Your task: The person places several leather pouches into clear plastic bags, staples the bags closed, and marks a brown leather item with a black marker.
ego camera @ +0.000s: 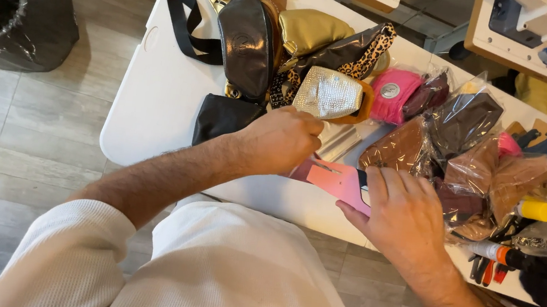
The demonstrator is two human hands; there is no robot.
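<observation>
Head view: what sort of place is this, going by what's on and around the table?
Probably a small workshop for making or packing bags. The white table holds a heap of finished bags, pouches in clear wrappers, and hand tools, while both hands work a pink piece.

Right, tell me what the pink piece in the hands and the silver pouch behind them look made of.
Pink piece: thin, flat sheet with a matte face, likely leather or faux leather; it could be card. Silver pouch: metallic-finish fabric or faux leather, judging by its bright, crinkled sheen. Left hand and right hand both grip the pink piece.
</observation>
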